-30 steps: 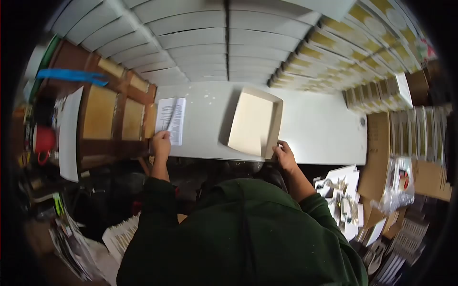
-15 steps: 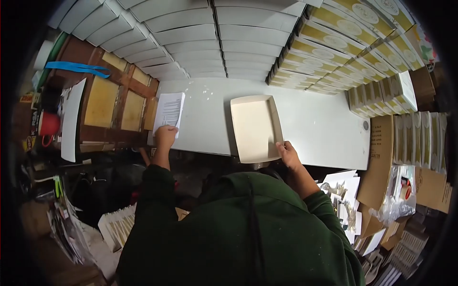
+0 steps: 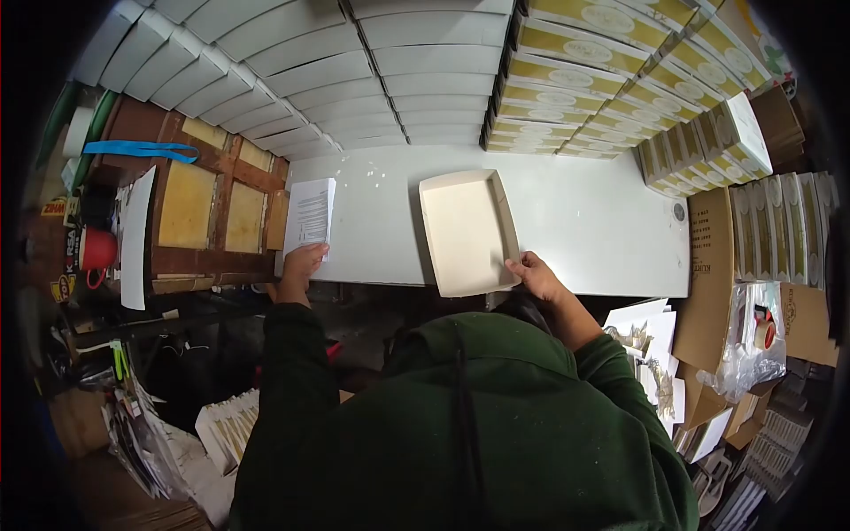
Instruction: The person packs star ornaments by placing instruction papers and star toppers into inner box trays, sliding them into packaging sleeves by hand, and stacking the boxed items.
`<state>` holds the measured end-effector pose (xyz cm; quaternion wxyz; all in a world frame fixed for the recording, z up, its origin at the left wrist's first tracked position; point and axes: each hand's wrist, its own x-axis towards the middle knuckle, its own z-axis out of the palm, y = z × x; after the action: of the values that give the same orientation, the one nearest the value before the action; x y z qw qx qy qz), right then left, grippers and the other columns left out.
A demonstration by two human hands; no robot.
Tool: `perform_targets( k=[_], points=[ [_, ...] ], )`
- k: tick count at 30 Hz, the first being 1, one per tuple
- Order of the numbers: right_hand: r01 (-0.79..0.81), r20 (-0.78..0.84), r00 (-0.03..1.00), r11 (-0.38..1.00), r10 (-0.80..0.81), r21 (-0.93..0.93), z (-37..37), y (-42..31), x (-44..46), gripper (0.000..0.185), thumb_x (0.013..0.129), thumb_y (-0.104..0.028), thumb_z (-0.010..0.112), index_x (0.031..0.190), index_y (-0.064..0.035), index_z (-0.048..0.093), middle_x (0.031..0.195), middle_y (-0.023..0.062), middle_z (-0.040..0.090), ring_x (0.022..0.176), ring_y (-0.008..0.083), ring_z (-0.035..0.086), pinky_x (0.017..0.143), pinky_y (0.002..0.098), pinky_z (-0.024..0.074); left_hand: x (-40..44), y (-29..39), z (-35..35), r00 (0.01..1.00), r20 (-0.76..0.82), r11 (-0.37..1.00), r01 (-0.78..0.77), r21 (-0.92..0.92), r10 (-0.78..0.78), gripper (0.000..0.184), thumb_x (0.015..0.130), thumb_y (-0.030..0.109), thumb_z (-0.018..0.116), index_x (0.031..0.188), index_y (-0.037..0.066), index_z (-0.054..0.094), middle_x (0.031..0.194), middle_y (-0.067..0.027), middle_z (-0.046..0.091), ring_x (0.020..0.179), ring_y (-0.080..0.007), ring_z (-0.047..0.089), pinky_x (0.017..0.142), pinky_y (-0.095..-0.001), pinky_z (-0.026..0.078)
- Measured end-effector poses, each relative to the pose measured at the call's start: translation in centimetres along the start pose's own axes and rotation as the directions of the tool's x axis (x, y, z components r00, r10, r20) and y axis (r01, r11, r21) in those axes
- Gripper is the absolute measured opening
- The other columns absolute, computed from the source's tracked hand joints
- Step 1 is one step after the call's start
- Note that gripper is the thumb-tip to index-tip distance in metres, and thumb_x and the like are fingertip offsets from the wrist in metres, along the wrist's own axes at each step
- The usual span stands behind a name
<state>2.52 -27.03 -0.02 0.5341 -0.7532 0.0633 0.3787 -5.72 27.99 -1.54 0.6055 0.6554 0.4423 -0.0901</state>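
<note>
An open, shallow cream cardboard box tray [image 3: 469,232] lies on the white tabletop, tilted slightly and close to the front edge. My right hand [image 3: 536,278] grips its near right side, thumb inside the wall and fingers outside. Over on the left, a stack of printed paper sheets [image 3: 309,212] lies flat on the table. My left hand [image 3: 305,261] is closed at the near end of this stack, fingers on the edge of the paper. Whether it pinches one sheet or several cannot be seen.
White boxes [image 3: 310,84] are piled along the back, with gold-and-white boxes [image 3: 567,75] to their right. A brown wooden frame [image 3: 212,199] borders the table's left side. At right stands a cardboard carton [image 3: 708,274] beside a plastic bag [image 3: 753,345]. A red mug [image 3: 99,249] is far left.
The view has shifted slightly. My left hand has slid a little toward the near end of the paper stack. My right hand still holds the box tray at the same corner.
</note>
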Motion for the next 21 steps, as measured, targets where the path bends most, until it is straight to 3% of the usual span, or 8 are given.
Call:
perform_targets(
  k=[4,6,7,9,11,13,16,21],
  points=[
    [-0.008,0.001,1.000,1.000,0.008,0.028,0.3,-0.2,-0.3,0.053,0.101,-0.038,0.068,0.125,0.0069,0.057,0.107,0.0134,0.064,0.095,0.0221,0.063,0.089,0.0325,0.0508,3.9,-2.7,-1.3,0.993,-0.101,0.998,-0.055,0.036,0.058,0.031,0.090,0.016,0.074,0.119,0.003,0.076,0.110,-0.0091,0.075,0.095,-0.0219,0.067,0.086,-0.0310,0.056],
    [0.002,-0.003,1.000,0.999,-0.002,0.037,0.7,-0.4,-0.1,0.053,0.100,-0.038,0.069,0.125,0.0071,0.057,0.107,0.0140,0.064,0.095,0.0227,0.063,0.089,0.0331,0.0511,-1.3,2.3,1.1,0.906,-0.259,0.814,-0.140,0.564,0.335,0.021,0.093,0.017,0.071,0.111,0.008,0.076,0.107,-0.0113,0.075,0.090,-0.0274,0.069,0.081,-0.0371,0.056],
    [0.010,-0.011,1.000,0.999,-0.010,0.044,0.8,-0.5,-0.2,0.053,0.099,-0.037,0.070,0.125,0.0073,0.057,0.108,0.0146,0.065,0.095,0.0234,0.063,0.089,0.0336,0.0513,-1.7,3.5,3.1,0.909,-0.235,0.803,-0.155,0.576,0.344,0.021,0.093,0.017,0.071,0.111,0.008,0.076,0.107,-0.0113,0.075,0.090,-0.0274,0.069,0.081,-0.0371,0.056],
    [0.018,-0.031,0.999,0.999,-0.017,0.048,1.1,-0.4,-0.8,0.054,0.097,-0.036,0.072,0.125,0.0077,0.056,0.109,0.0158,0.065,0.096,0.0246,0.064,0.090,0.0348,0.0518,-3.0,5.4,7.9,0.541,-0.233,0.550,-0.549,0.630,0.808,0.015,0.095,0.021,0.069,0.103,0.008,0.071,0.099,-0.0124,0.074,0.084,-0.0315,0.068,0.076,-0.0409,0.054],
    [0.030,-0.046,0.999,0.998,-0.027,0.056,1.5,-0.5,-1.0,0.054,0.094,-0.031,0.075,0.125,0.0080,0.055,0.112,0.0180,0.065,0.098,0.0269,0.064,0.092,0.0370,0.0526,-8.7,9.4,15.9,0.603,-0.060,0.511,-0.614,0.601,0.795,0.011,0.097,0.021,0.065,0.099,0.010,0.068,0.092,-0.0123,0.070,0.079,-0.0348,0.066,0.072,-0.0446,0.053],
    [0.034,-0.064,0.997,0.999,-0.033,0.020,1.6,-0.9,-1.0,0.054,0.093,-0.030,0.076,0.125,0.0082,0.055,0.111,0.0193,0.066,0.097,0.0277,0.065,0.091,0.0377,0.0535,-9.8,9.1,23.1,0.340,0.253,0.191,-0.861,0.471,0.906,0.011,0.098,0.021,0.062,0.099,0.011,0.067,0.092,-0.0132,0.071,0.077,-0.0360,0.066,0.070,-0.0485,0.053],
    [0.043,-0.074,0.996,0.999,-0.043,0.000,2.0,-0.5,-1.2,0.053,0.091,-0.027,0.078,0.125,0.0080,0.056,0.108,0.0204,0.067,0.095,0.0285,0.066,0.089,0.0383,0.0546,-11.5,7.1,30.5,0.479,0.615,0.054,-0.814,0.578,0.626,0.017,0.098,0.021,0.060,0.100,0.005,0.066,0.091,-0.0181,0.071,0.079,-0.0403,0.068,0.072,-0.0509,0.055],
    [0.079,-0.083,0.993,0.996,-0.081,-0.027,0.9,0.9,0.2,0.050,0.087,-0.024,0.081,0.122,0.0052,0.059,0.105,0.0197,0.067,0.090,0.0291,0.066,0.085,0.0382,0.0555,-14.7,1.8,31.5,0.692,0.675,0.295,-0.721,0.627,0.255,0.016,0.086,0.010,0.062,0.098,0.002,0.068,0.098,-0.0248,0.071,0.090,-0.0492,0.066,0.079,-0.0539,0.054]
  ],
)
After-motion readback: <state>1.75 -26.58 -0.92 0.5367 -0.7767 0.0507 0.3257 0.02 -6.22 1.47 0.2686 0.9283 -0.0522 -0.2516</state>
